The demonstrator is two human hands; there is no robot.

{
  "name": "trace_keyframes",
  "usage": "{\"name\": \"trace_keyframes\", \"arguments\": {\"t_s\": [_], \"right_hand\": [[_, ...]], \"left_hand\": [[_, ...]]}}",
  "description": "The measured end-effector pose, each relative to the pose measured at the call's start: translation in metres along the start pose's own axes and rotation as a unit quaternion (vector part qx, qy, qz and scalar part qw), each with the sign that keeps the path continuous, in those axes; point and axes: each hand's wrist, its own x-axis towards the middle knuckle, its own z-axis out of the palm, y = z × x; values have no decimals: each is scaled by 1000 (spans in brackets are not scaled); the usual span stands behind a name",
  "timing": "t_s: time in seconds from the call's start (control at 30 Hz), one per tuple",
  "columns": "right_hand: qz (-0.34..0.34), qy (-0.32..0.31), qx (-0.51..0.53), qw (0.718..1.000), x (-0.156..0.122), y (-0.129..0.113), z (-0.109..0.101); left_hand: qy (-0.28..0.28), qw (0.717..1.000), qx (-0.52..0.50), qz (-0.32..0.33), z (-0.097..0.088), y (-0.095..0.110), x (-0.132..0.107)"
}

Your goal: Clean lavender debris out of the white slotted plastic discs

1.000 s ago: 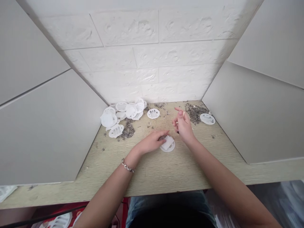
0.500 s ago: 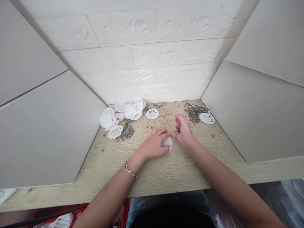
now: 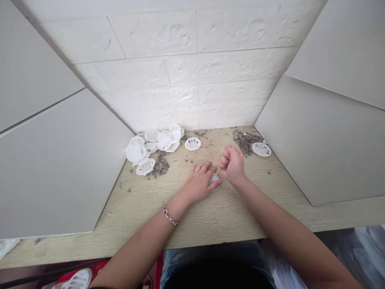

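Observation:
My left hand (image 3: 202, 182) lies over a white round plastic piece (image 3: 214, 178) on the table, thumb and fingers at its sides, pinning it down. Much of the piece is covered by that hand. My right hand (image 3: 232, 162) is closed in a fist around a thin, light-coloured stick-like tool (image 3: 219, 171). The tool's lower end meets the piece near my left fingers; the rest of it is hidden in the fist. Beyond my hands lies a slotted white plastic disc (image 3: 193, 143) with small metal parts in its slots.
A heap of white plastic discs (image 3: 165, 140) sits at the back left beside a pile of small metal parts (image 3: 161, 165). Another metal-part pile (image 3: 246, 141) and a disc (image 3: 261, 149) are at the back right. Grey panels (image 3: 60, 168) flank the wooden table (image 3: 210, 224).
My left hand has shifted slightly right and covers more of the plastic piece. The tool in my right hand has moved left onto the piece.

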Motion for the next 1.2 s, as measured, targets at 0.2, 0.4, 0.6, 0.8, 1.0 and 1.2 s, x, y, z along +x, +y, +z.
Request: {"name": "trace_keyframes", "arguments": {"t_s": [0.2,0.4,0.6,0.8,1.0,1.2], "right_hand": [[-3,-6,-3,1000,2,-3,-2],[9,-4,3,1000,1,-1,-2],[0,-19,-10,1000,2,1,-2],[12,-78,-34,996,0,2,-1],[13,-105,-47,993,0,4,-1],[9,-133,-68,989,-3,17,-4]], "left_hand": [[9,1000,1,7,1,-2,0],[11,1000,6,7,1,-1,1],[7,1000,3,2,2,0,1],[7,1000,-14,5,0,-1,0],[13,1000,-17,10,0,-1,1],[21,999,-20,14,0,-1,1]]}}
